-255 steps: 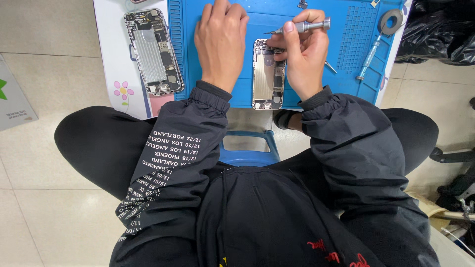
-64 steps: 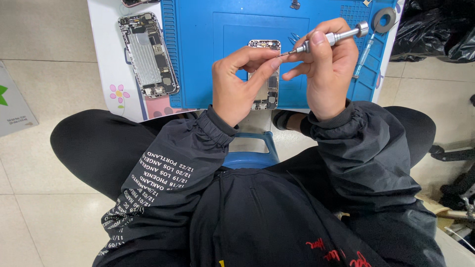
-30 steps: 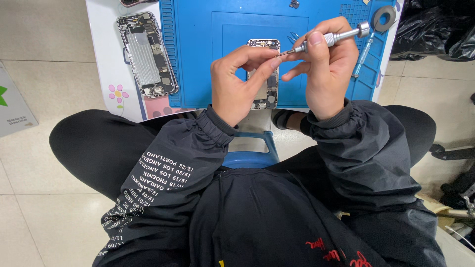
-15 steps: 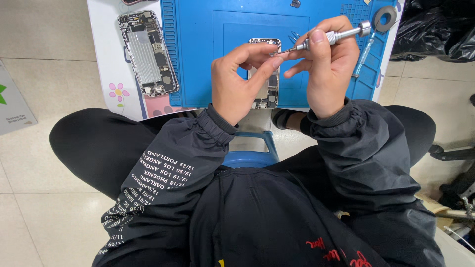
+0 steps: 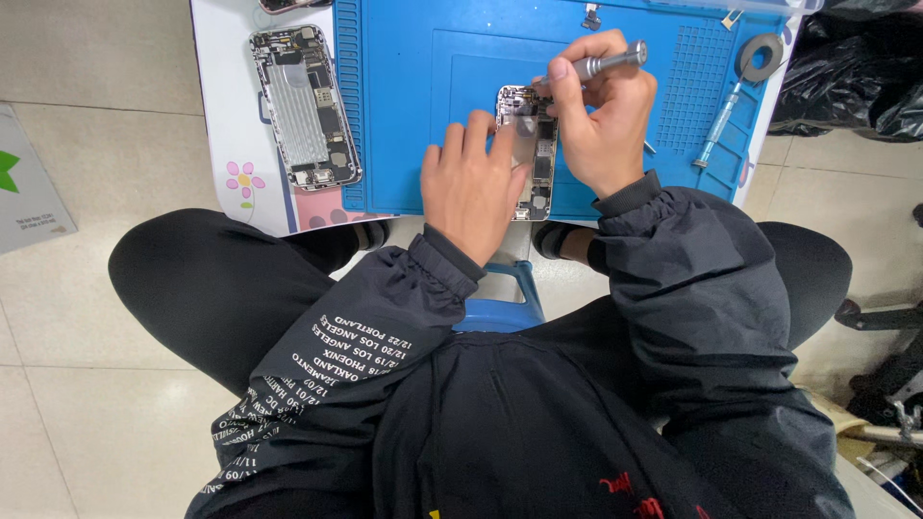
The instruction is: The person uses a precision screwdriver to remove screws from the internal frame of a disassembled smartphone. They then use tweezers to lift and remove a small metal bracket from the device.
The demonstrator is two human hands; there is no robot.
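An opened phone body point(image 5: 536, 159) with bare circuitry lies on the blue work mat point(image 5: 413, 96). My left hand point(image 5: 471, 183) rests flat on its left side, fingers together, pressing it down. My right hand point(image 5: 601, 120) is shut on a silver screwdriver point(image 5: 606, 61), its tip down at the phone's top edge.
A second opened phone point(image 5: 306, 108) lies on the white table at the left, beside the mat. A roll of tape point(image 5: 761, 56) and a blue-handled tool point(image 5: 723, 130) sit at the mat's right edge. Black bags point(image 5: 856, 67) are on the tiled floor at the right.
Half a second ago both hands were raised with my left fingers at the screwdriver tip. Now my left hand lies on the phone and the screwdriver tip has come down to it.
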